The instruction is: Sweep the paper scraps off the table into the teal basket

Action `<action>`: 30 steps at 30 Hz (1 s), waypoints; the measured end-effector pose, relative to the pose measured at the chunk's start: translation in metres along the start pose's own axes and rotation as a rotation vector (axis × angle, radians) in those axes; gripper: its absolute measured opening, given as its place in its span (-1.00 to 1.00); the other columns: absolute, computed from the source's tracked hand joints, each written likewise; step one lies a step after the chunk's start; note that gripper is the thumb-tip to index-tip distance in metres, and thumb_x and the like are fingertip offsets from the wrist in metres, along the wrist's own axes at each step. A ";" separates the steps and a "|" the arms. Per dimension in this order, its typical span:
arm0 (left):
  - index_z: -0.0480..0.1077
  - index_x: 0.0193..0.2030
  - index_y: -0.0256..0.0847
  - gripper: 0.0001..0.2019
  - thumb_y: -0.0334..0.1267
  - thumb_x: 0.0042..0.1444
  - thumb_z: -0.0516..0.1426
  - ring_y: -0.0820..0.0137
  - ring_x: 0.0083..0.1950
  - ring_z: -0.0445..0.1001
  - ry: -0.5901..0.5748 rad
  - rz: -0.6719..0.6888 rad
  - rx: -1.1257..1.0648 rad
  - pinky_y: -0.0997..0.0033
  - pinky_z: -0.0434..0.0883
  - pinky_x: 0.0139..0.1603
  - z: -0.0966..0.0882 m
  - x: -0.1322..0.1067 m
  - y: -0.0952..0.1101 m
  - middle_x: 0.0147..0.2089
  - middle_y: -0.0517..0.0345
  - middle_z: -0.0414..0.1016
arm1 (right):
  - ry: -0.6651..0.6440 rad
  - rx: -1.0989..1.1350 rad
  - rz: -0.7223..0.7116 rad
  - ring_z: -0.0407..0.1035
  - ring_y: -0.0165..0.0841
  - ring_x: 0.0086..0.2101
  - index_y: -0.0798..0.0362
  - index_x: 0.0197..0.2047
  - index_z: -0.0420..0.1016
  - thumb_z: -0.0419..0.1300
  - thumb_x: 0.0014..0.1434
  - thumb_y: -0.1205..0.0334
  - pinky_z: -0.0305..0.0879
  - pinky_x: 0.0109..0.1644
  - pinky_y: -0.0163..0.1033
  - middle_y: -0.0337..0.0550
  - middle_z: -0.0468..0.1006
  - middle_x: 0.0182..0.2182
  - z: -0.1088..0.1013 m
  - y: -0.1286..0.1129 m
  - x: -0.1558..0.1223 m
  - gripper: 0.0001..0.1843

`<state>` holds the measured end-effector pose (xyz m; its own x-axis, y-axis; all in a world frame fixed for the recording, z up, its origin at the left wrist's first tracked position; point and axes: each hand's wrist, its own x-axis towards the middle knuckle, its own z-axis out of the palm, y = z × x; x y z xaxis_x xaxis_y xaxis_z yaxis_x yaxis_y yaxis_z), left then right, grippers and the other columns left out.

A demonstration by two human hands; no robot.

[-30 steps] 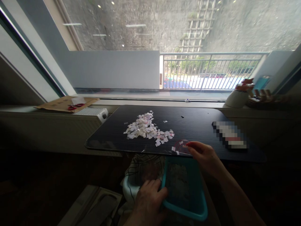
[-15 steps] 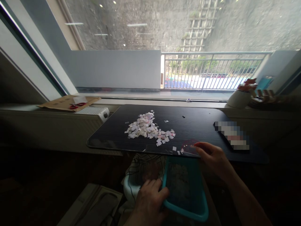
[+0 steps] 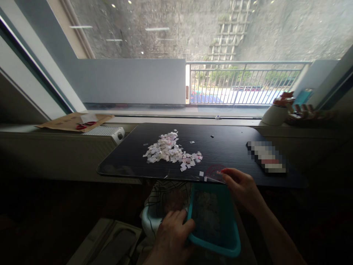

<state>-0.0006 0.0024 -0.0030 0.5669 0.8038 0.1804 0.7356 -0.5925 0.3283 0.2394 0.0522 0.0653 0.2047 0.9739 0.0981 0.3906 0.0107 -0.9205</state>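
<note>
Right hand (image 3: pixel 244 186), seen from my remote seat: thumb and fingertips are pressed together, pinching the edge of a clear disc (image 3: pixel 213 171) at the near edge of a black wood-grain counter (image 3: pixel 226 147). Thin and see-through, the disc carries faint red marks curving around it, and the dark surface shows through its middle. I cannot tell whether it lies flat or is slightly lifted. A small pinkish bit shows at the fingertips, too tiny for me to name. Two loose white squares (image 3: pixel 201 173) sit just left of the disc.

Beyond them, left of the counter's middle, spreads a paper pile (image 3: pixel 167 149): many small squarish scraps, mostly white, some tinted pink or lilac, heaped thickest at the left and thinning toward the right.

Below the counter's edge, my left hand (image 3: pixel 175 230) is curled over the left rim of a turquoise tub (image 3: pixel 231 221). Pale, dim contents (image 3: pixel 206 209) lie inside; shadow blurs their detail.

To the right on the counter is a flat object (image 3: pixel 267 158) hidden by pixelation. At far left, red-handled scissors (image 3: pixel 86 126) rest on a brown envelope (image 3: pixel 63 121).
</note>
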 end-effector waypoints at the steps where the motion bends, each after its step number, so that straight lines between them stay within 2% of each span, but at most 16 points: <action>1: 0.31 -0.35 -0.13 -0.85 -0.36 -0.09 0.17 0.26 -0.28 0.29 0.001 0.003 0.001 0.30 0.09 -0.31 0.000 0.000 0.000 -0.30 0.15 0.32 | -0.020 -0.009 -0.002 0.44 -0.28 -0.42 0.09 -0.29 0.55 0.18 0.04 -0.03 0.33 -0.43 -0.28 -0.10 0.58 -0.44 -0.001 -0.001 0.000 -0.65; 4: 0.31 -0.35 -0.12 -0.85 -0.36 -0.09 0.18 0.26 -0.28 0.29 -0.004 0.003 -0.004 0.29 0.10 -0.30 -0.001 0.000 0.001 -0.29 0.15 0.32 | -0.006 -0.050 -0.003 0.44 -0.29 -0.42 0.07 -0.31 0.56 0.18 0.03 -0.01 0.35 -0.39 -0.27 -0.11 0.58 -0.43 -0.005 0.000 0.001 -0.67; 7: 0.31 -0.34 -0.12 -0.86 -0.37 -0.07 0.17 0.26 -0.26 0.30 -0.017 -0.016 -0.008 0.28 0.11 -0.27 -0.001 0.000 0.002 -0.28 0.15 0.32 | 0.020 -0.047 -0.011 0.43 -0.29 -0.46 0.08 -0.28 0.57 0.20 -0.01 -0.04 0.33 -0.44 -0.27 -0.11 0.58 -0.45 -0.004 0.001 0.005 -0.63; 14: 0.31 -0.36 -0.12 -0.83 -0.37 -0.13 0.19 0.27 -0.29 0.30 -0.009 -0.005 -0.016 0.29 0.10 -0.30 0.001 0.000 0.000 -0.30 0.16 0.31 | 0.013 0.003 -0.023 0.29 -0.38 -0.58 0.13 -0.30 0.55 0.18 0.01 -0.04 0.19 -0.55 -0.31 -0.20 0.46 -0.60 0.024 -0.009 0.022 -0.61; 17: 0.31 -0.34 -0.12 -0.82 -0.37 -0.13 0.19 0.26 -0.28 0.31 -0.011 -0.003 -0.020 0.29 0.10 -0.31 0.000 -0.001 0.000 -0.29 0.16 0.32 | -0.018 0.064 -0.033 0.27 -0.40 -0.59 0.12 -0.26 0.54 0.18 0.02 -0.06 0.19 -0.56 -0.32 -0.21 0.45 -0.59 0.027 -0.012 0.024 -0.60; 23: 0.32 -0.33 -0.12 -0.82 -0.33 -0.10 0.22 0.25 -0.24 0.31 -0.037 -0.012 -0.027 0.29 0.11 -0.28 0.000 -0.001 0.000 -0.27 0.17 0.32 | 0.007 0.006 -0.040 0.34 -0.36 -0.54 0.12 -0.30 0.54 0.19 0.01 -0.05 0.22 -0.54 -0.31 -0.16 0.49 -0.55 0.019 -0.015 0.020 -0.62; 26: 0.32 -0.31 -0.11 -0.82 -0.30 -0.08 0.21 0.25 -0.22 0.31 -0.053 -0.028 -0.023 0.28 0.11 -0.26 -0.002 -0.002 0.002 -0.24 0.17 0.32 | -0.052 -0.031 -0.063 0.40 -0.32 -0.49 0.11 -0.29 0.54 0.18 0.03 -0.03 0.26 -0.50 -0.30 -0.13 0.54 -0.50 0.020 -0.020 0.014 -0.64; 28: 0.31 -0.30 -0.10 -0.82 -0.28 -0.06 0.21 0.25 -0.22 0.30 -0.065 -0.040 -0.012 0.29 0.11 -0.28 -0.004 -0.002 0.003 -0.23 0.17 0.32 | -0.104 -0.051 -0.085 0.43 -0.30 -0.45 0.10 -0.26 0.54 0.17 0.05 -0.01 0.31 -0.45 -0.29 -0.12 0.57 -0.46 0.020 -0.023 0.012 -0.65; 30: 0.31 -0.30 -0.10 -0.81 -0.26 -0.06 0.22 0.25 -0.23 0.29 -0.078 -0.046 -0.005 0.30 0.10 -0.31 -0.005 -0.002 0.004 -0.23 0.18 0.32 | -0.080 -0.084 -0.110 0.46 -0.27 -0.39 0.09 -0.22 0.53 0.15 0.07 0.01 0.36 -0.36 -0.25 -0.09 0.59 -0.38 0.019 -0.022 0.013 -0.66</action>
<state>-0.0003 -0.0014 0.0028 0.5596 0.8236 0.0921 0.7599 -0.5543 0.3396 0.2165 0.0689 0.0794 0.0857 0.9829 0.1628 0.4811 0.1022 -0.8707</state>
